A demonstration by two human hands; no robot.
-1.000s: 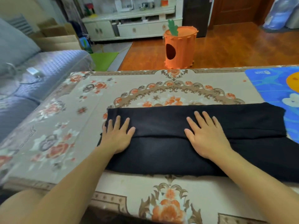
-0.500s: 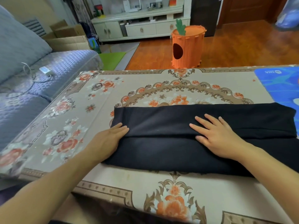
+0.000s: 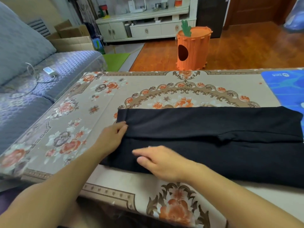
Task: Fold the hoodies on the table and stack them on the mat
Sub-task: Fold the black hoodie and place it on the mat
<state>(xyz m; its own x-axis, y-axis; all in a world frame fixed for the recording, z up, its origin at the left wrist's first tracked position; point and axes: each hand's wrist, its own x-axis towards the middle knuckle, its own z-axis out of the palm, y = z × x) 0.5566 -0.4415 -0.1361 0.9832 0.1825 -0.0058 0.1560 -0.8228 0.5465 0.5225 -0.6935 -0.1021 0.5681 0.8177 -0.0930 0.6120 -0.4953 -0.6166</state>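
A black hoodie (image 3: 213, 142), folded lengthwise into a long band, lies across the floral-clothed table (image 3: 102, 102); its right end runs out of view. My left hand (image 3: 111, 139) is at the hoodie's left end, fingertips touching the edge of the upper folded layer, where the cloth puckers slightly; the thumb is hidden. My right hand (image 3: 158, 162) lies flat on the lower layer near the front left, fingers straight and pointing left, slightly blurred. The blue mat (image 3: 286, 89) covers the table's far right, with the hoodie's right end next to it.
A grey-blue sofa (image 3: 41, 76) with a charger and cable stands close along the table's left side. Beyond the table's far edge an orange carrot-shaped box (image 3: 192, 50) stands on the wooden floor. Cardboard boxes and a white cabinet line the back.
My left hand slid off the hoodie's top to its left end. My right hand moved left and toward me onto the lower layer. The view shifted left.
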